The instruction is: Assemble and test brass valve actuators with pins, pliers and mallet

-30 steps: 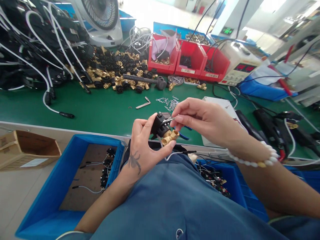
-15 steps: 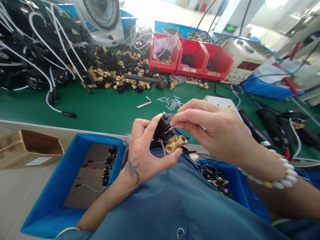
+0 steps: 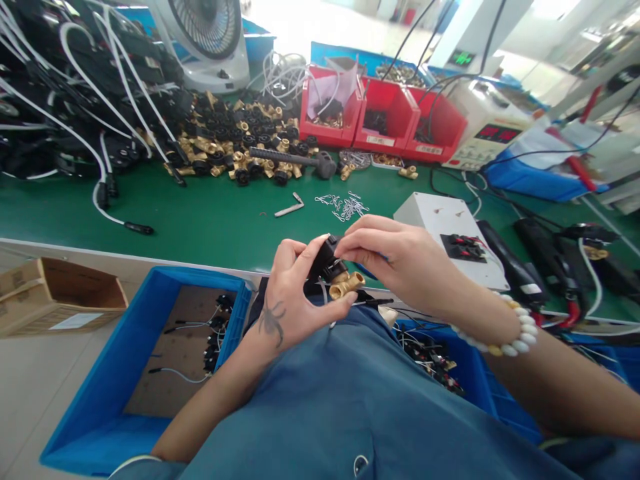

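Observation:
My left hand (image 3: pixel 295 290) is wrapped around a small valve with a black motor head (image 3: pixel 324 260) and a brass T-shaped body (image 3: pixel 347 285). The valve is tilted, its brass ports toward my thumb and a thin pale cable hanging below. My right hand (image 3: pixel 385 257) is pinched at the side of the black head. A bit of silver wire, apparently a hairpin clip, shows at those fingertips, mostly hidden. Beyond my hands, loose silver hairpin clips (image 3: pixel 350 207) lie on the green bench (image 3: pixel 215 230), beside a small L-shaped metal piece (image 3: pixel 290 205).
Brass valve bodies with black caps (image 3: pixel 240 140) are heaped at the back, a black tool (image 3: pixel 293 159) across them. Red bins (image 3: pixel 383 143) stand behind. A grey switch box (image 3: pixel 425 212) sits right. Blue crates (image 3: pixel 95 393) and a cardboard box (image 3: pixel 85 293) are below the bench.
My right hand and forearm have shifted left and slightly down, uncovering the grey switch box. The valve has turned slightly in my left hand, which still grips it.

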`<state>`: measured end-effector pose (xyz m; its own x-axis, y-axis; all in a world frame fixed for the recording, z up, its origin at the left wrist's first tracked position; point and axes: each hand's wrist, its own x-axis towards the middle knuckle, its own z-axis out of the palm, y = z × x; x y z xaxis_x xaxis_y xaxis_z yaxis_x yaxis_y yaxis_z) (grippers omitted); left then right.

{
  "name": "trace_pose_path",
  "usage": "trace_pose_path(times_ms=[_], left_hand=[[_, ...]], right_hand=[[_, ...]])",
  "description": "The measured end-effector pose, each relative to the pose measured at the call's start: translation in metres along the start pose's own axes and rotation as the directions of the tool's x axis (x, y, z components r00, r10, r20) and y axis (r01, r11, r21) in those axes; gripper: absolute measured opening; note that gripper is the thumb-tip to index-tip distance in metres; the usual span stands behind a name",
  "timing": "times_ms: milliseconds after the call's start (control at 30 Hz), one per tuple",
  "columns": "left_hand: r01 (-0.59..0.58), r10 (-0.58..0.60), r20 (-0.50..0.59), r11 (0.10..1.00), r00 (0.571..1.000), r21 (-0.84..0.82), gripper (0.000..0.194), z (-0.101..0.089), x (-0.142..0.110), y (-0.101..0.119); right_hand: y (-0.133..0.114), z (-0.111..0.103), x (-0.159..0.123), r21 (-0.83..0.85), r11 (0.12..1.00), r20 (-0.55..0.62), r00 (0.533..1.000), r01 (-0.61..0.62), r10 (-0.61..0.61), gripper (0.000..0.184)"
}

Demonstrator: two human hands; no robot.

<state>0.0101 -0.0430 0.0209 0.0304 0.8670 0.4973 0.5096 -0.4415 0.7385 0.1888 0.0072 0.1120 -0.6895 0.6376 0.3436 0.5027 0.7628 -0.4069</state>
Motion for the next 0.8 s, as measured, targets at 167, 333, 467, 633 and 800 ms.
trace_pose_path(times_ms=[167, 333, 467, 633, 800], left_hand=[[0.083, -0.08, 0.031, 0.991, 0.996, -0.101, 0.074, 0.016, 0.003, -0.021], [0.201, -0.193, 0.063, 0.96, 0.979, -0.197, 0.074, 0.026, 0.008, -0.034], [0.23, -0.215, 0.088, 0.944, 0.973, -0.237, 0.074, 0.031, 0.008, -0.038], [0.203, -0.187, 0.087, 0.947, 0.978, -0.249, 0.075, 0.033, 0.007, -0.042], [0.18, -0.158, 0.107, 0.952, 0.982, -0.246, 0.075, 0.031, 0.008, -0.045]], right_hand=[[0.038, 0.009, -0.019, -0.166, 0.937, -0.097, 0.951, -0.307, 0.295, 0.051], [0.067, 0.055, -0.056, -0.558, 0.742, 0.102, 0.856, -0.372, 0.507, 0.062], [0.069, 0.071, -0.067, -0.474, 0.774, 0.036, 0.87, -0.419, 0.492, 0.051], [0.063, 0.027, -0.05, 0.242, 0.715, 0.169, 0.754, -0.656, 0.634, 0.074], [0.037, -0.016, -0.034, 0.522, 0.761, -0.202, 0.81, -0.387, 0.55, 0.032]])
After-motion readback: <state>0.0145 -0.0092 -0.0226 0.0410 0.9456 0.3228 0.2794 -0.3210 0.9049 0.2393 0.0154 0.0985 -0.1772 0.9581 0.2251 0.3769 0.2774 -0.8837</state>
